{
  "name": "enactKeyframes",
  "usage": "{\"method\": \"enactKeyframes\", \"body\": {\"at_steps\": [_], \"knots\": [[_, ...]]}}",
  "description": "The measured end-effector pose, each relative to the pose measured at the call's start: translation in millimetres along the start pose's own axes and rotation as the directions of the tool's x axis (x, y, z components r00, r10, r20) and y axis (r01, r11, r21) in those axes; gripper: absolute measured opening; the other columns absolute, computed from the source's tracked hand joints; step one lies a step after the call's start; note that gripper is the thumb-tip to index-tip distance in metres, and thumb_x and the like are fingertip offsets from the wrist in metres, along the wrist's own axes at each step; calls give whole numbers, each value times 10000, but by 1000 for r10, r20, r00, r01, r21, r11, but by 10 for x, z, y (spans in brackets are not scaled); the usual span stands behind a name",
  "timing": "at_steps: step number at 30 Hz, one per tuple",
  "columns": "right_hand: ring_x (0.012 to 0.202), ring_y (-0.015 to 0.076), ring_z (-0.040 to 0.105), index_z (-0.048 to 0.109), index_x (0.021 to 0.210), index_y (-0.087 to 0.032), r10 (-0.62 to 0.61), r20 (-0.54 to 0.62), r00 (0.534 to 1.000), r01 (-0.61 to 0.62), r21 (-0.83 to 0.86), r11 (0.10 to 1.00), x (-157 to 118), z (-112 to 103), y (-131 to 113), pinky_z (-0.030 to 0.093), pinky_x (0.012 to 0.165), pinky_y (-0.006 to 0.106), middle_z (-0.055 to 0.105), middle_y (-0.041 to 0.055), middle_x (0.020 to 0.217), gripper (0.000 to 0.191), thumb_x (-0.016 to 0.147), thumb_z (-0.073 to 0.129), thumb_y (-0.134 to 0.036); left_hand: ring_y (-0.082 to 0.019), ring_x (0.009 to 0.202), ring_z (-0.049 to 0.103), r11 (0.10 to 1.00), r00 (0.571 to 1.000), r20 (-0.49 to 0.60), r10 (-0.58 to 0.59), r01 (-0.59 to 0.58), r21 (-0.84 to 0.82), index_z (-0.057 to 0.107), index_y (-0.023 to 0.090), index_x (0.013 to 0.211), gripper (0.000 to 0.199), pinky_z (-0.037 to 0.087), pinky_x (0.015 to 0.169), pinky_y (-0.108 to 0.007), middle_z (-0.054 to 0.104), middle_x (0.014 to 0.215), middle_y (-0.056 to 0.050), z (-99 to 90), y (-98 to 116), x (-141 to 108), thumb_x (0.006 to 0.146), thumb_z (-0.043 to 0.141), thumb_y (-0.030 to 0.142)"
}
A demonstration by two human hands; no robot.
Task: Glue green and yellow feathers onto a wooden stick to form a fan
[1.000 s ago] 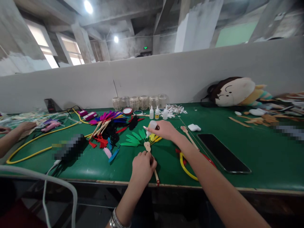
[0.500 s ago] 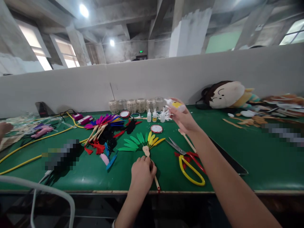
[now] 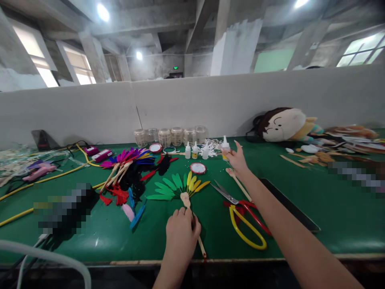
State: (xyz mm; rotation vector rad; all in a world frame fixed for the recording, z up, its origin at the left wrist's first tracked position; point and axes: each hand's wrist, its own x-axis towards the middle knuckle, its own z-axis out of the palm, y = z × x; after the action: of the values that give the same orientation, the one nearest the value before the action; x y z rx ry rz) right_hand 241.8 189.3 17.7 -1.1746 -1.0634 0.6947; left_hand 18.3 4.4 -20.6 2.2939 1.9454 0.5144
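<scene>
My left hand (image 3: pixel 182 233) is closed around a thin wooden stick (image 3: pixel 201 244) near the front table edge. The stick's shaped wooden head (image 3: pixel 185 199) sits at the base of a fan of green and yellow feathers (image 3: pixel 171 188) lying flat on the table. My right hand (image 3: pixel 237 158) is raised further back with its fingers spread. A small white glue bottle with a yellow label (image 3: pixel 225 148) stands upright at its fingertips. I cannot see a firm grip on it. A round red-rimmed white lid (image 3: pixel 198 168) lies just left of that hand.
Scissors with yellow and red handles (image 3: pixel 243 224) and a dark tablet (image 3: pixel 288 202) lie right of the fan. Coloured feathers (image 3: pixel 126 160) lie to its left. Several glass jars (image 3: pixel 171 136), white bottles (image 3: pixel 188 151) and a plush doll (image 3: pixel 282 125) stand along the back of the green table (image 3: pixel 120 245).
My right hand has dropped lower and opened, and the glue bottle has gone from tilted in its fingers to upright. My left hand stays on the stick. The view has shifted slightly.
</scene>
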Motion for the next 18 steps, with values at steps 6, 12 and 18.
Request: {"method": "enactKeyframes", "body": {"at_steps": [6,12,18], "knots": [[903,214,588,514,1074,-126,10,-4,1000,-11,-215,976,223,18,180,476,769,316,613,122,1036,564,586,670,-361,-179,748,539,999,999,48,-15,17,-29,570,196,740,185,334,604,-282,594,762,-34,-8,6,24,808,400,221],[819,252,601,615,737,-124,90,76,993,-68,-254,965,222,131,349,478,729,363,657,101,832,335,517,733,-348,-189,760,542,999,996,83,-33,36,-35,571,200,740,197,337,627,-297,600,775,-36,10,2,51,807,389,230],[721,215,637,599,759,-152,89,156,984,-75,-93,993,232,128,331,528,639,340,665,87,761,257,636,676,-365,-187,764,538,999,997,77,-21,23,-31,572,199,744,188,332,629,-293,601,778,-38,24,-1,58,806,396,226]]}}
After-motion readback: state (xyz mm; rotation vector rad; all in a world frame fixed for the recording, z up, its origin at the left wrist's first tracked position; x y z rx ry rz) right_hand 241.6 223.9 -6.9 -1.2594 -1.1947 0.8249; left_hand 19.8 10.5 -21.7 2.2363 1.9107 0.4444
